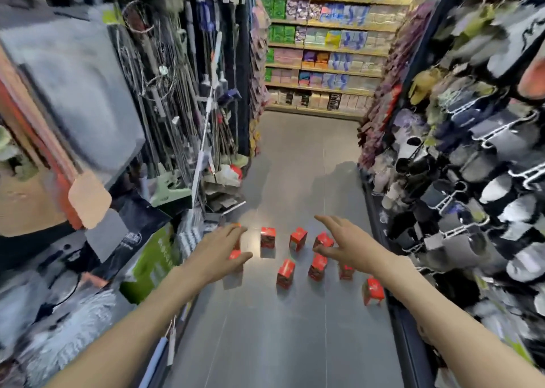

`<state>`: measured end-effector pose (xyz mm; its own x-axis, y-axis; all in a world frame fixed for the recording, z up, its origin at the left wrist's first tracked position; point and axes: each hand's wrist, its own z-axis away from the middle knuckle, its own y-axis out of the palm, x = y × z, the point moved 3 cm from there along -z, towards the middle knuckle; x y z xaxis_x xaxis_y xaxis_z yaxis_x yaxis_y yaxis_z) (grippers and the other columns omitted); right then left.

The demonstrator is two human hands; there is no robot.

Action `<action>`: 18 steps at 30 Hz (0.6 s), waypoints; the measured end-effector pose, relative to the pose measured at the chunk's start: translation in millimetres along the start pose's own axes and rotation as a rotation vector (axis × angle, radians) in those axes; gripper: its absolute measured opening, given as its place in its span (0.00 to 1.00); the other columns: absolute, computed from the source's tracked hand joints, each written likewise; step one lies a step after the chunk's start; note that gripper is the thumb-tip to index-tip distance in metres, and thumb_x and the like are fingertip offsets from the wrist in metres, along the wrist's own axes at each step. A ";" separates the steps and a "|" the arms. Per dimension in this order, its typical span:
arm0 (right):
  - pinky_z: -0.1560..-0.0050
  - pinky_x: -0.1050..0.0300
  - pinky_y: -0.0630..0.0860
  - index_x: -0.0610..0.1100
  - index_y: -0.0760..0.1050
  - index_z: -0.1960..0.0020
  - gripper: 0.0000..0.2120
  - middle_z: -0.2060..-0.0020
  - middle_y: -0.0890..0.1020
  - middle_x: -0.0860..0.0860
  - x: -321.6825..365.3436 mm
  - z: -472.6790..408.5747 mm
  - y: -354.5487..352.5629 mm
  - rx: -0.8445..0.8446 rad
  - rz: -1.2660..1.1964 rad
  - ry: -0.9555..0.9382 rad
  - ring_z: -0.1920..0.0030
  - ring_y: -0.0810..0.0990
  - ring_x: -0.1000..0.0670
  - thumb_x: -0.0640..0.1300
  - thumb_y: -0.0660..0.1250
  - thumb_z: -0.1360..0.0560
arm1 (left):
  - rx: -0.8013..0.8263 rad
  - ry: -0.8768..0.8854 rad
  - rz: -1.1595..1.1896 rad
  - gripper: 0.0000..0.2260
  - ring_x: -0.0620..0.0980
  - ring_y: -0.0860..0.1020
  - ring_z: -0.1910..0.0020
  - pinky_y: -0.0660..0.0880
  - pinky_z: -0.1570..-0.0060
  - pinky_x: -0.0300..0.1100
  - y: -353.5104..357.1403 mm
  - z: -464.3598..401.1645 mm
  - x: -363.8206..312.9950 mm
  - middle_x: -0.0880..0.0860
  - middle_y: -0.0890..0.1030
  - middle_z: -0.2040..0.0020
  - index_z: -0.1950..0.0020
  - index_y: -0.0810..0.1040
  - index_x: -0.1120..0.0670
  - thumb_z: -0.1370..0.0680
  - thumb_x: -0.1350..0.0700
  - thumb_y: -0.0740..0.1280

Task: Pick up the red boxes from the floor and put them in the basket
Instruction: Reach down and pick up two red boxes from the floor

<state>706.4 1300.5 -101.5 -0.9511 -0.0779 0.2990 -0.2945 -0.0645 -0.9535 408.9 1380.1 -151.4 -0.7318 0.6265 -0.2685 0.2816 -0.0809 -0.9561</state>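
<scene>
On floor [295,181]: red boxes [268,237], some hidden behind outstretched hands [224,252].

The left hand [219,252] hid most of two red boxes [235,254]; the right hand [348,243] overlapped two more. Goods on the left rack [88,107] and right rack [472,152] were smeared beyond telling.

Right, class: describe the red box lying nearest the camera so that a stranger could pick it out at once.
Start at the grey aisle floor between the two shelving racks, where red boxes stand in a loose cluster ahead of the outstretched hands. Follow the right-hand rack's base towards the viewer. The nearest red box sits apart from the others, beside the right forearm.
</scene>
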 end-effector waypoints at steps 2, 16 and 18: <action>0.35 0.52 0.69 0.51 0.57 0.22 0.35 0.29 0.70 0.49 -16.9 -41.9 0.8 0.002 -0.024 0.023 0.32 0.70 0.46 0.57 0.68 0.23 | 0.016 -0.002 0.005 0.30 0.52 0.71 0.32 0.68 0.34 0.47 10.2 -36.5 23.4 0.50 0.71 0.30 0.26 0.65 0.50 0.22 0.36 0.62; 0.36 0.44 0.71 0.48 0.59 0.23 0.36 0.31 0.73 0.45 -179.8 -377.1 81.4 0.024 -0.150 0.195 0.33 0.71 0.42 0.62 0.66 0.24 | 0.166 -0.110 0.174 0.30 0.51 0.69 0.31 0.69 0.34 0.49 152.1 -320.5 203.2 0.50 0.70 0.29 0.25 0.61 0.46 0.24 0.39 0.66; 0.37 0.42 0.72 0.48 0.59 0.23 0.35 0.34 0.74 0.44 -201.1 -420.5 105.1 0.037 -0.165 0.249 0.34 0.72 0.41 0.62 0.66 0.25 | 0.177 -0.138 0.221 0.31 0.50 0.69 0.32 0.67 0.34 0.46 183.4 -357.3 231.2 0.50 0.71 0.31 0.25 0.62 0.48 0.24 0.41 0.68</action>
<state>827.4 1727.8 -277.9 -0.8856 0.1827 0.4270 -0.4480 -0.0929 -0.8892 513.1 1787.1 -346.9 -0.7459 0.4681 -0.4738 0.3395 -0.3448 -0.8751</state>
